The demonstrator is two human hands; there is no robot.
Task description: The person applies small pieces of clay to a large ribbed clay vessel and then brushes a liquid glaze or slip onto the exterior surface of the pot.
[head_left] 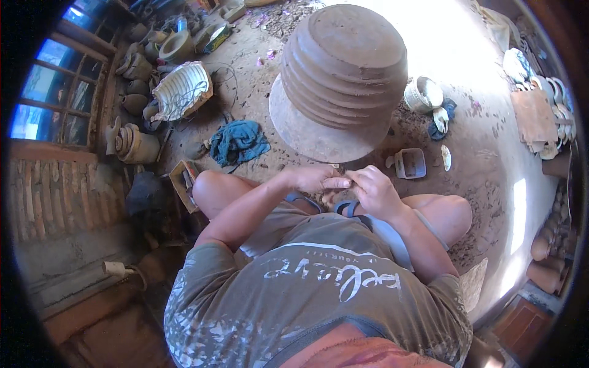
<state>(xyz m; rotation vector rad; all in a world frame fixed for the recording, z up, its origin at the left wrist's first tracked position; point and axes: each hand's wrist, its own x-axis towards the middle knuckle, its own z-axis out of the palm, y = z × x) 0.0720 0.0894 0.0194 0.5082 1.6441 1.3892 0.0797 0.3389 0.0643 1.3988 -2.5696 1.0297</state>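
Pinching a small thing (342,172) I cannot name, left hand (314,178) and right hand (375,191) meet; at twelve o'clock, a round board (294,132) keeps the clay pot (346,70) off the floor (481,141).

This is a pottery workshop, and a rustic one. A big ribbed clay vessel (343,73), brown and upside down in form, stands on a round, pale disc (285,129) in the middle. Clay crumbs and smears cover the bare floor (485,153) around it. Earthen pots (135,103) crowd the wall under a wooden-framed window (58,92), with a wide bowl (176,46) among them. More reddish pots (545,276) line the right side. A clay-smeared bucket (423,95) and a plastic tub (410,164) sit near the vessel.
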